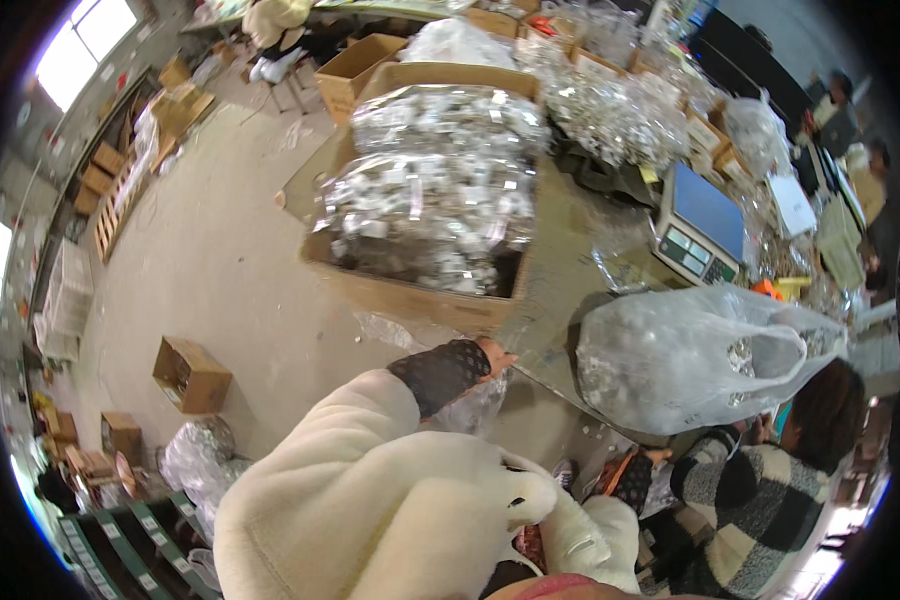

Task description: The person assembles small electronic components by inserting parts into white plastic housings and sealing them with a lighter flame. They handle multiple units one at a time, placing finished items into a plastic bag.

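My left hand (494,359), its wrist in a dark dotted sleeve cover, is at the table's near edge, just below a big cardboard box (420,300). Its fingers look curled at the top of a clear plastic bag (478,408) that hangs below the edge. In the box lie clear bags (430,205) packed with small shiny silvery and white pieces. Lower right, my right hand (656,455) shows small beside a co-worker's checked sleeve; its fingers are too unclear to read. A full translucent carrier bag (660,360) sits on the table above it.
A blue-topped scale (705,215) stands on the table (560,270), with heaped clear bags (620,110) behind. At right a person in a checked coat (760,500) is close by. An open carton (190,375) and a green slatted rack (135,550) are on the left.
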The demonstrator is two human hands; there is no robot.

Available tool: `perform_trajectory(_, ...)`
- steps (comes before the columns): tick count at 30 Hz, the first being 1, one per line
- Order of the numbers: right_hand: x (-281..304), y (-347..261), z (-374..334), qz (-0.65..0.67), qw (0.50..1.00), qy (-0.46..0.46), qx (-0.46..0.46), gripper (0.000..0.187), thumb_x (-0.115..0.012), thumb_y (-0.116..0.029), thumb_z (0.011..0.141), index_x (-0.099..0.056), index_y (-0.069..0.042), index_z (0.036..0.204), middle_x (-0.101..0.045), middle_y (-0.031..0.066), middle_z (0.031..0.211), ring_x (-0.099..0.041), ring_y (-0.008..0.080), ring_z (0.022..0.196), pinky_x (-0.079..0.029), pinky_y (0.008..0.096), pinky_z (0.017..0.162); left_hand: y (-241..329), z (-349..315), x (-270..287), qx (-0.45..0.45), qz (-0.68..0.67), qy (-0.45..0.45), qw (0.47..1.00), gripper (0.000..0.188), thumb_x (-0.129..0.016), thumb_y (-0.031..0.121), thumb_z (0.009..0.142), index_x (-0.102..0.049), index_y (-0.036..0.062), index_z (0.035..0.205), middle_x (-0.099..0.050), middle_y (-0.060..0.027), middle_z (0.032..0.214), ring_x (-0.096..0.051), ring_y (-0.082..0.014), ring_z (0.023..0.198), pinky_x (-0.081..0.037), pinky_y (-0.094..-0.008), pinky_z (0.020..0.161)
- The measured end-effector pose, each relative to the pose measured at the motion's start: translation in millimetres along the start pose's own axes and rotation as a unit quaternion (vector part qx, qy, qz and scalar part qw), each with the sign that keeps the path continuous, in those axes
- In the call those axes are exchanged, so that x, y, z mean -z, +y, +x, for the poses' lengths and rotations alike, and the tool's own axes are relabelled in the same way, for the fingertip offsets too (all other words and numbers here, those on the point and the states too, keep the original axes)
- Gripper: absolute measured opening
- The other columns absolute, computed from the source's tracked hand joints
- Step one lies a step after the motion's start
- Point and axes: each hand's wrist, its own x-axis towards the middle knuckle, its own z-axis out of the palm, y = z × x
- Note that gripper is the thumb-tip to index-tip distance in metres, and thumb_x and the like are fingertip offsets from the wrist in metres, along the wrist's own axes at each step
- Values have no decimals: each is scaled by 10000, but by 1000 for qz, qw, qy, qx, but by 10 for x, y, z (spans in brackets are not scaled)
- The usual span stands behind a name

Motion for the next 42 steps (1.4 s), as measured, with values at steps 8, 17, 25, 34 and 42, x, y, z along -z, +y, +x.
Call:
perform_trajectory(8, 449, 210, -2128, -76, 925, -350, 125, 582, -606, -467, 907, -554, 44, 1181, -637, 188, 1029, -625, 326, 897, -504, 405, 818, -1437, -1457, 421, 89, -84, 17, 992, 510, -530, 504, 901, -698, 59, 719, -685, -185, 768, -681, -312, 772, -529, -429, 732)
perform_trajectory(17, 1357, 424, -3725, -259, 734, -628, 7, 558, -600, -449, 912, -555, 33, 1191, -639, 181, 1035, -624, 316, 907, -502, 399, 826, -3655, -3567, 1294, 343, -142, 110, 922, 459, -553, 489, 888, -683, 63, 780, -682, -189, 805, -677, -318, 795, -526, -429, 750)
perform_trajectory(25, 1381, 455, -3829, -242, 725, -645, 0, 538, -595, -433, 917, -555, 23, 1200, -640, 175, 1041, -624, 307, 916, -500, 393, 832, -3432, -3397, 1082, 344, -193, 52, 918, 423, -573, 476, 876, -669, 66, 835, -680, -192, 839, -674, -324, 816, -523, -429, 766)
perform_trajectory(34, 1148, 913, -3183, -184, 716, -673, 23, 516, -589, -415, 923, -555, 12, 1211, -642, 169, 1047, -623, 298, 925, -499, 387, 839, -2283, -3229, 525, 289, -134, 22, 948, 397, -595, 460, 862, -654, 70, 896, -676, -195, 876, -670, -330, 840, -520, -429, 783)
perform_trajectory(42, 1237, 1454, -2636, -233, 641, -731, 37, 497, -584, -399, 928, -555, 2, 1220, -643, 163, 1052, -623, 289, 934, -497, 381, 845, -1941, -3989, 134, 291, -81, 69, 951, 388, -615, 447, 850, -641, 73, 950, -674, -198, 910, -667, -335, 861, -517, -429, 799)
